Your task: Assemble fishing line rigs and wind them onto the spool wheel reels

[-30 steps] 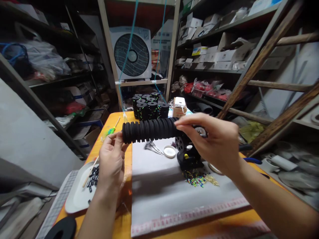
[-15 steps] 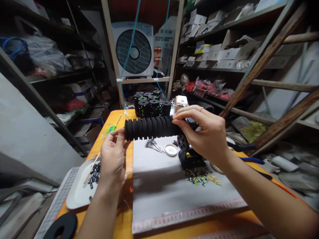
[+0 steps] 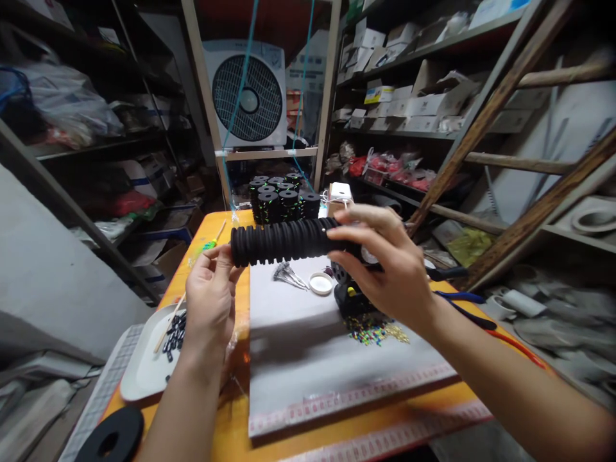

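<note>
A ribbed black foam roll (image 3: pixel 282 242) lies crosswise in the air above the white board. My left hand (image 3: pixel 212 282) is closed at its left end, thumb and fingers pinching the edge. Beside the roll's right end, my right hand (image 3: pixel 385 256) has its fingers spread, with the index fingertip against or very near the ribs. A tiny pale dot shows by that fingertip; I cannot tell what it is. Below the right hand are a black device with a wheel (image 3: pixel 356 298), partly hidden, and a scatter of coloured beads (image 3: pixel 368 332).
A white tray (image 3: pixel 132 369) of small black pieces stands left, near a black foam ring (image 3: pixel 91 443). A white lid (image 3: pixel 321 283) and thin metal pins (image 3: pixel 290 276) lie on the board (image 3: pixel 289 385). Black spools (image 3: pixel 289 204) stand behind; pliers (image 3: pixel 464 308) lie right.
My right hand has loosened from the roll's right end, its fingers now farther apart. My left hand keeps its hold. The whole view has shifted slightly, moving the scene leftward.
</note>
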The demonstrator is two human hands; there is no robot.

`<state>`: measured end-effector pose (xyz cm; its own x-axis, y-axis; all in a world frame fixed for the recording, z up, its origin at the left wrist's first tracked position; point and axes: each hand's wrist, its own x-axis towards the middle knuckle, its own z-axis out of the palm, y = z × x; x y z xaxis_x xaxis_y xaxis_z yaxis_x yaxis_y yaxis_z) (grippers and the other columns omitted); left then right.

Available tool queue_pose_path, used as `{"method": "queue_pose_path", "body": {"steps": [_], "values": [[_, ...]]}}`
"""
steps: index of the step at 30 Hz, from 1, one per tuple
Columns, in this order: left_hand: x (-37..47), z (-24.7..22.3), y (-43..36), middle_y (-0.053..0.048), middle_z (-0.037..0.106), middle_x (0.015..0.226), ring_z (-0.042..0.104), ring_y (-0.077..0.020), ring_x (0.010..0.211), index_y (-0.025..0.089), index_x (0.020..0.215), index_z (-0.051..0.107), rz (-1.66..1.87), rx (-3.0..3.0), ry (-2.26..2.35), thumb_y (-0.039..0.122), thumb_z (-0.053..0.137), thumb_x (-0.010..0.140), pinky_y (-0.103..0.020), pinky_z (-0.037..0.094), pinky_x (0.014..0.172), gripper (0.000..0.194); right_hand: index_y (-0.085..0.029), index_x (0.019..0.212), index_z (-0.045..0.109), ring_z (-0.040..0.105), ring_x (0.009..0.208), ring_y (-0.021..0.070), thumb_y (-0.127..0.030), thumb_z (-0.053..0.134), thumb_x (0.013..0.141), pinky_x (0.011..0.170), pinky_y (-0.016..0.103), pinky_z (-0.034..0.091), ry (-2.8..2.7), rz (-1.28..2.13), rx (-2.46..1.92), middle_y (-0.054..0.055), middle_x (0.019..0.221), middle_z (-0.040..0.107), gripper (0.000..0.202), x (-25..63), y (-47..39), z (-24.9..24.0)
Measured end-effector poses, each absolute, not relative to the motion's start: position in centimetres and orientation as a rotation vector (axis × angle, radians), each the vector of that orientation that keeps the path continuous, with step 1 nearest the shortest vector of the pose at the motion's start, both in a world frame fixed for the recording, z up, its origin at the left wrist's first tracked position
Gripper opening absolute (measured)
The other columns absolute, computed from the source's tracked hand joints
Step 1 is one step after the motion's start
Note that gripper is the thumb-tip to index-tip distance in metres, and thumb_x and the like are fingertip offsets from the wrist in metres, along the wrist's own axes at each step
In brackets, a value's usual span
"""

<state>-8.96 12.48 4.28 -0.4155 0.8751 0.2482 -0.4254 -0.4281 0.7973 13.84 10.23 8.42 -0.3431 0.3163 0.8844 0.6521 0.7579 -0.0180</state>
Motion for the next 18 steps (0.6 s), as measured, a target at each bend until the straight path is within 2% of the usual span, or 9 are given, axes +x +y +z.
{"method": "queue_pose_path", "body": {"steps": [2, 5, 10, 13, 18], "values": [[-9.0, 4.2, 12.5, 0.001, 0.069, 0.083, 0.067, -0.0117, 0.079, 0.016, 0.084, 0.064, 1.941, 0.858, 0.815, 0.043, 0.086, 0.064, -0.028, 0.054, 0.086, 0.041, -0.023, 0.097, 0.067, 0.058, 0.096, 0.0223, -0.013, 0.064, 0.088, 0.087, 0.042, 0.047, -2.080, -0.390, -0.816, 0.007, 0.100, 0.066, 0.014, 14.9, 8.6, 6.7], [-9.1, 4.2, 12.5, 0.001, 0.069, 0.082, 0.068, -0.0123, 0.078, 0.016, 0.084, 0.064, 1.940, 0.865, 0.807, 0.043, 0.087, 0.063, -0.030, 0.054, 0.087, 0.041, -0.023, 0.085, 0.069, 0.054, 0.084, 0.0201, -0.015, 0.062, 0.089, 0.073, 0.037, 0.043, -2.419, -0.088, -1.063, 0.004, 0.088, 0.065, 0.011, 16.8, 6.9, 3.4], [-9.0, 4.2, 12.4, 0.002, 0.068, 0.078, 0.067, -0.0126, 0.075, 0.017, 0.082, 0.064, 1.948, 0.855, 0.833, 0.043, 0.087, 0.062, -0.031, 0.056, 0.085, 0.040, -0.023, 0.090, 0.072, 0.053, 0.086, 0.0211, -0.016, 0.058, 0.091, 0.075, 0.037, 0.044, -2.430, 0.085, -1.248, 0.007, 0.091, 0.064, 0.016, 18.5, 6.6, -0.4], [-9.0, 4.2, 12.5, 0.001, 0.069, 0.081, 0.068, -0.0134, 0.078, 0.017, 0.083, 0.065, 1.953, 0.861, 0.824, 0.042, 0.087, 0.063, -0.031, 0.056, 0.085, 0.039, -0.020, 0.088, 0.069, 0.053, 0.087, 0.0215, -0.013, 0.052, 0.093, 0.076, 0.038, 0.045, -2.408, 0.105, -1.230, 0.008, 0.092, 0.063, 0.019, 18.2, 6.6, -0.8], [-8.9, 4.3, 12.5, 0.002, 0.069, 0.079, 0.067, -0.0125, 0.076, 0.017, 0.082, 0.064, 1.952, 0.847, 0.828, 0.042, 0.087, 0.064, -0.030, 0.056, 0.083, 0.038, -0.018, 0.085, 0.059, 0.053, 0.089, 0.0230, -0.008, 0.049, 0.089, 0.077, 0.041, 0.048, -2.414, 0.163, -1.252, 0.009, 0.094, 0.060, 0.015, 17.3, 6.4, -0.2]]}}
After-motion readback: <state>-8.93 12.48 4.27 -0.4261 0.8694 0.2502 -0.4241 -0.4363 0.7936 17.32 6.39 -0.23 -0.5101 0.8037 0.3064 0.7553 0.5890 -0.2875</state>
